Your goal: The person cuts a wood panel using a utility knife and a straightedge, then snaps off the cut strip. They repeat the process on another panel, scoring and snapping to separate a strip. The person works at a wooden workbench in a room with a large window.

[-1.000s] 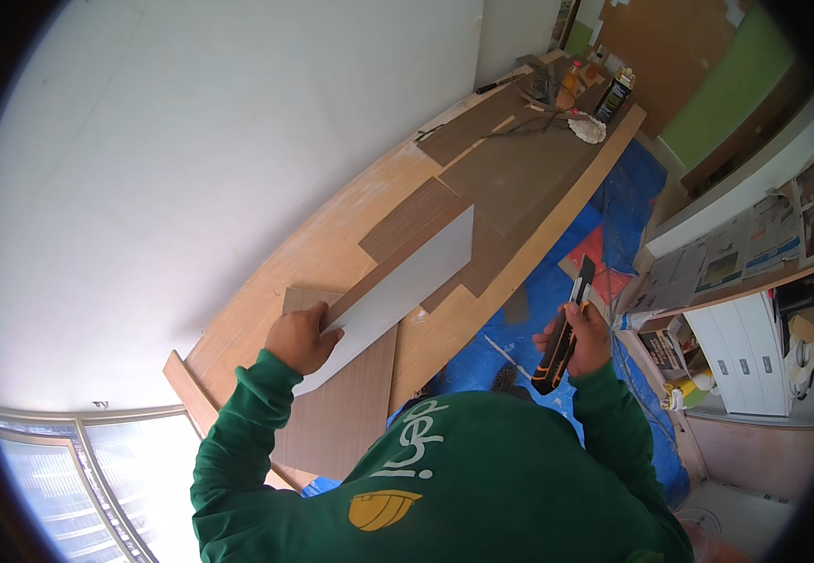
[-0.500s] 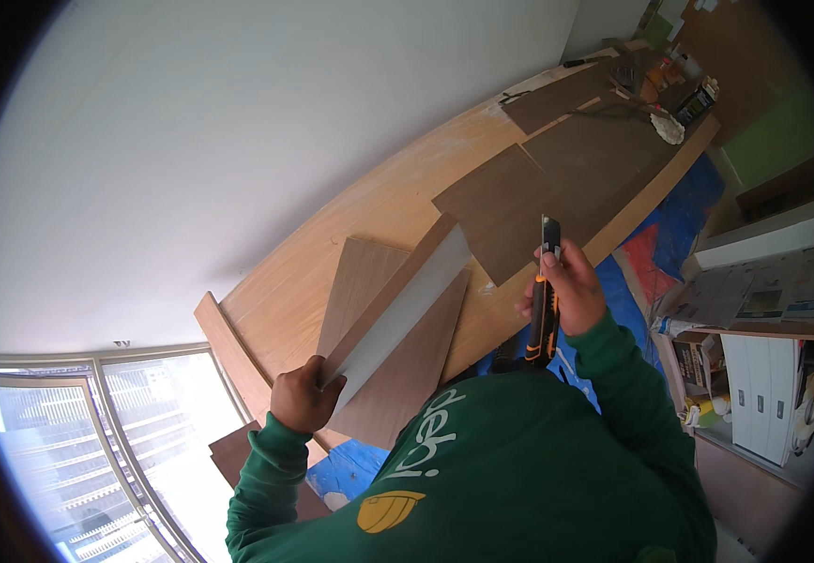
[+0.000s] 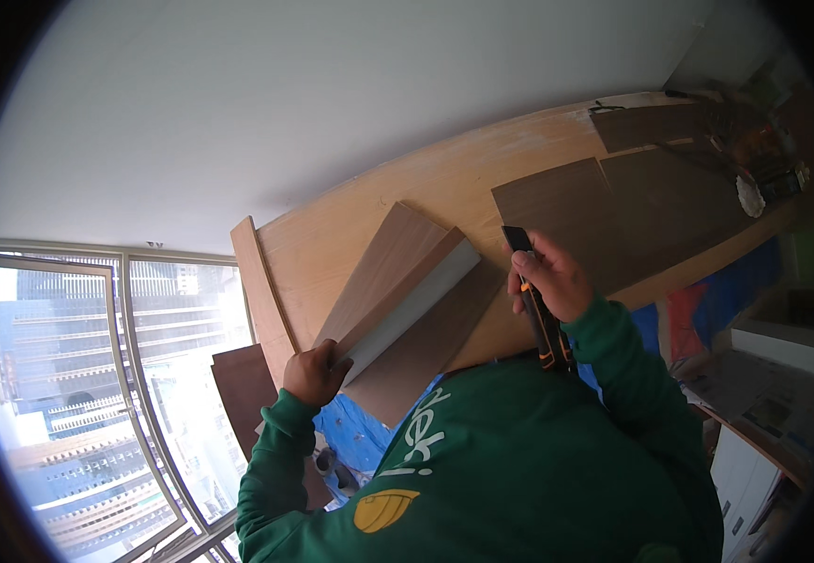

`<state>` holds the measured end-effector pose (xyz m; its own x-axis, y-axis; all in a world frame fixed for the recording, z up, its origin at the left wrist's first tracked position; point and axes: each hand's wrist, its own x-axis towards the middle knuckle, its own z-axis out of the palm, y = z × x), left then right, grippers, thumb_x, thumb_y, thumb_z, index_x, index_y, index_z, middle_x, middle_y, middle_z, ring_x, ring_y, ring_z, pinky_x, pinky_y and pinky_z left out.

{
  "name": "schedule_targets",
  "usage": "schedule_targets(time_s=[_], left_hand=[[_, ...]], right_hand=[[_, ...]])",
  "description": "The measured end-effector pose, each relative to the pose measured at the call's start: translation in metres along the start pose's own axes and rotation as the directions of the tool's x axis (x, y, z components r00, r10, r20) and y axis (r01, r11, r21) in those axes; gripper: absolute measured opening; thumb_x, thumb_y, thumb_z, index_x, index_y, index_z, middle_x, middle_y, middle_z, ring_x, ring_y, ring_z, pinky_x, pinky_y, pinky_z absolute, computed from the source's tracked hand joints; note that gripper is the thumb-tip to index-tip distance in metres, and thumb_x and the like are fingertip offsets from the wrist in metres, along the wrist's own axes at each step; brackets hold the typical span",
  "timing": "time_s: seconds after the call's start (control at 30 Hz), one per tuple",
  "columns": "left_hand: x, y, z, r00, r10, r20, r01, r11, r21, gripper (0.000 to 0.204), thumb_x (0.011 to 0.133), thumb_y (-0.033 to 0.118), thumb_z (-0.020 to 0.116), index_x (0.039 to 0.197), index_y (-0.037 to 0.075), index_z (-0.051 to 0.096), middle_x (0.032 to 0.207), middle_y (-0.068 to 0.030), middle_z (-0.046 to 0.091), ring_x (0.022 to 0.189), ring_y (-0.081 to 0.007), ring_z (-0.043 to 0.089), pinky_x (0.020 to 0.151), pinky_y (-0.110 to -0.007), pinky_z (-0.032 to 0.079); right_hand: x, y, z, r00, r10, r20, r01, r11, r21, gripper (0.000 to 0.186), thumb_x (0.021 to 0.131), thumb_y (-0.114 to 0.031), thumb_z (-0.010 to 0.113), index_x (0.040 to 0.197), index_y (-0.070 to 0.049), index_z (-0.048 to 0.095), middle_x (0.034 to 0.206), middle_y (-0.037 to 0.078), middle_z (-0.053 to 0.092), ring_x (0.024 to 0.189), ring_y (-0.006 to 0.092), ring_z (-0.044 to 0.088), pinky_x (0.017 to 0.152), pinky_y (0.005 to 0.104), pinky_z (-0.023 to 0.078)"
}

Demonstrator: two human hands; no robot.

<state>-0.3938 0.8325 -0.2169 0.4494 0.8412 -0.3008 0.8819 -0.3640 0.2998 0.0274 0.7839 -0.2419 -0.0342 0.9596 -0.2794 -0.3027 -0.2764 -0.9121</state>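
Pale wooden worktop (image 3: 332, 242) runs along a plain wall (image 3: 350, 103), with a tall window (image 3: 172, 347) beyond its near end. Over the past second the view has swung toward this window. Left hand (image 3: 313, 373): closed on the near end of a two-tone panel strip (image 3: 413, 296), thumb against the pale side and fingers around the brown side. The strip slants across a brown wood-grain board (image 3: 388, 253) lying askew on the worktop; whether its lower edge touches the board cannot be determined. Its broad pale face showed one second ago; this face now appears narrower, indicating that the strip has been tilted relative to the camera. Right hand (image 3: 557, 277): wrapped around a black-and-orange utility knife (image 3: 542, 328), head pointing away from the body; exposed blade length cannot be confirmed. The knife has shifted from above the blue sheeting (image 3: 350, 427) to a position near the strip's far end, just short of the flat dark brown sheets (image 3: 552, 202). Consequence for the work, as judged: the strip and knife are now close together, each held separately, with no contact evident between them.
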Motion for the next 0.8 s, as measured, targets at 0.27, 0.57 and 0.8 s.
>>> schedule_targets(time_s=[0.27, 0.57, 0.8], left_hand=[[-0.007, 0.011, 0.009, 0.994, -0.112, -0.015, 0.112, 0.994, 0.015, 0.027, 0.087, 0.027, 0.076, 0.096, 0.005, 0.063, 0.073, -0.0159, 0.067, 0.070, -0.0387, 0.069, 0.063, -0.046, 0.053], [0.060, 0.089, 0.005, 0.990, 0.091, -0.108, -0.119, 0.951, -0.287, 0.041, 0.086, 0.012, 0.070, 0.126, 0.005, 0.062, 0.105, -0.0187, 0.072, 0.082, -0.0352, 0.073, 0.075, -0.042, 0.058], [0.135, 0.162, 0.028, 0.942, 0.239, -0.236, -0.290, 0.933, -0.213, 0.038, 0.090, 0.015, 0.073, 0.125, 0.005, 0.063, 0.095, -0.0155, 0.072, 0.082, -0.0342, 0.072, 0.072, -0.043, 0.057]], right_hand=[[0.041, 0.012, -0.008, 0.974, 0.153, 0.170, -0.145, 0.988, -0.059, 0.027, 0.107, -0.032, 0.056, 0.106, -0.005, 0.055, 0.088, 0.006, 0.061, 0.061, 0.0135, 0.065, 0.054, 0.0294, 0.053], [0.059, 0.021, 0.007, 0.973, 0.173, 0.152, -0.186, 0.980, 0.074, 0.029, 0.106, -0.036, 0.056, 0.108, -0.007, 0.057, 0.096, 0.007, 0.063, 0.061, 0.0150, 0.066, 0.053, 0.0295, 0.054], [0.054, 0.019, 0.001, 0.984, 0.132, 0.118, -0.143, 0.985, 0.092, 0.027, 0.107, -0.032, 0.055, 0.100, -0.007, 0.059, 0.090, 0.005, 0.063, 0.069, 0.0131, 0.064, 0.062, 0.0295, 0.056]])
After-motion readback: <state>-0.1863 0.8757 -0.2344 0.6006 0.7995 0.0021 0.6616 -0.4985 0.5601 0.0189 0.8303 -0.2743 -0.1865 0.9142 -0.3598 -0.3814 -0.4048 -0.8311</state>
